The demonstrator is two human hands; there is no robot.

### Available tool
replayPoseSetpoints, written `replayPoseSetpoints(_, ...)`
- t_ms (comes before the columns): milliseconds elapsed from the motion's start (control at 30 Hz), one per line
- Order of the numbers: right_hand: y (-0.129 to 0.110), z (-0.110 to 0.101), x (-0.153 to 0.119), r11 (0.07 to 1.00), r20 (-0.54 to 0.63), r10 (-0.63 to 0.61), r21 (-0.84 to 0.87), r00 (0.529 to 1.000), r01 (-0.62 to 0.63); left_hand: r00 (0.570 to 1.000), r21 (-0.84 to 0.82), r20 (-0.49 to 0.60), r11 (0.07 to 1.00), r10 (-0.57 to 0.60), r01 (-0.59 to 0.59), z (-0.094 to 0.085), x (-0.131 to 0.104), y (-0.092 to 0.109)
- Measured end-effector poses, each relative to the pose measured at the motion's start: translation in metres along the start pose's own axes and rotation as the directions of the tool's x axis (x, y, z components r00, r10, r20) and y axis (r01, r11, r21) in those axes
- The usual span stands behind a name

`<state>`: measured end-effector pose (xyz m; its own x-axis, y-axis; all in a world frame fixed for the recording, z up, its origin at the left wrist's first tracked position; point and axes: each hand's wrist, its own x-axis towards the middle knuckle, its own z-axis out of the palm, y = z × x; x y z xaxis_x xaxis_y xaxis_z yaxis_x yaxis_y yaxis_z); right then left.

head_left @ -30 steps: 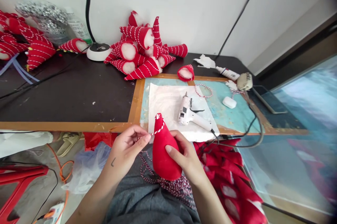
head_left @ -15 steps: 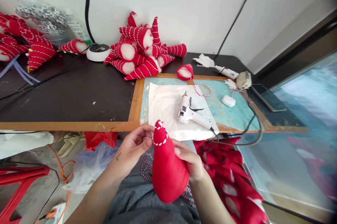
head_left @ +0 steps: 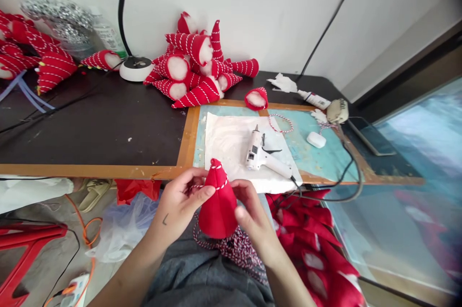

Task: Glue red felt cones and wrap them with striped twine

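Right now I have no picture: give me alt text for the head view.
A red cone, with the left hand pinching red-and-white cord wound near its tip and the right hand at its right side. Beyond, a glue gun lies on white paper, with striped cones heaped farther back.

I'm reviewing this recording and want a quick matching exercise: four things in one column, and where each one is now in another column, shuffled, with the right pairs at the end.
Things
1. Red cone
2. Glue gun
3. Small white case
4. Tangle of striped cord

Places
A. On the blue surface, at the right of the picture
B. Bunched on the person's lap
C. Between the left hand and the right hand
D. Lying on the white sheet

Right pairs: 1-C, 2-D, 3-A, 4-B
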<state>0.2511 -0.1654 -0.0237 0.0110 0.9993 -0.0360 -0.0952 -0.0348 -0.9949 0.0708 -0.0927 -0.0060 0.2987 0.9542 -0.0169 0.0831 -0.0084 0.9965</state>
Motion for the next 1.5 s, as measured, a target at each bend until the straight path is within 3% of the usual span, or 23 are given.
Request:
replayPoseSetpoints(133, -0.004, 0.013, -0.001, 0.983, -0.084, -0.072, -0.174, 0.994, 0.057, 1.0, 0.057, -0.012, 0.998, 0.001, -0.001, 0.001, -0.001, 0.002)
replayPoseSetpoints(233, -0.004, 0.013, 0.003, 0.982, -0.093, -0.056, -0.187, 0.994, 0.038, 1.0, 0.054, 0.021, 0.998, -0.009, 0.007, -0.002, 0.0, 0.001)
replayPoseSetpoints(333, -0.002, 0.004, 0.003, 0.995, -0.034, 0.02, -0.097, 0.999, -0.023, 0.998, 0.051, 0.061, 0.999, -0.023, 0.02, -0.009, 0.001, 0.0)
replayPoseSetpoints(467, 0.004, -0.005, 0.001, 0.972, 0.123, 0.134, 0.176, 0.983, -0.155, 0.993, 0.02, 0.105, 0.998, -0.055, 0.054, -0.013, 0.002, 0.002)
replayPoseSetpoints(667, 0.01, -0.002, 0.009, 0.832, 0.32, 0.251, 0.411, 0.914, -0.372, 0.91, -0.195, 0.395, 0.957, -0.123, 0.214, -0.003, 0.003, 0.01)
replayPoseSetpoints(767, 0.01, 0.003, 0.013, 0.726, 0.435, 0.241, 0.513, 0.867, -0.459, 0.894, -0.177, 0.424, 0.955, -0.144, 0.237, -0.001, 0.002, 0.008)
replayPoseSetpoints(867, 0.014, 0.005, 0.011, 0.681, 0.534, 0.213, 0.519, 0.818, -0.517, 0.891, -0.159, 0.43, 0.959, -0.147, 0.236, -0.001, 0.0, 0.006)
replayPoseSetpoints(1033, 0.03, 0.006, 0.001, 0.585, 0.583, 0.282, 0.524, 0.762, -0.618, 0.898, -0.178, 0.417, 0.957, -0.137, 0.229, 0.006, -0.002, 0.009)
replayPoseSetpoints(1100, 0.032, 0.007, 0.0, 0.584, 0.622, 0.269, 0.502, 0.735, -0.638, 0.881, -0.194, 0.448, 0.947, -0.149, 0.258, 0.009, -0.003, 0.009)
replayPoseSetpoints(1200, 0.029, 0.005, 0.006, 0.714, 0.568, 0.276, 0.419, 0.775, -0.561, 0.869, -0.181, 0.46, 0.94, -0.18, 0.291, 0.01, -0.002, 0.007)
replayPoseSetpoints(1333, 0.022, -0.007, 0.009, 0.885, 0.341, 0.227, 0.319, 0.912, -0.339, 0.935, -0.13, 0.326, 0.973, -0.14, 0.191, 0.005, 0.0, 0.005)
replayPoseSetpoints(1500, 0.013, -0.016, -0.004, 0.998, 0.217, 0.058, 0.024, 0.974, -0.065, 0.971, -0.045, 0.183, 0.985, -0.156, 0.167, -0.002, 0.003, 0.007)
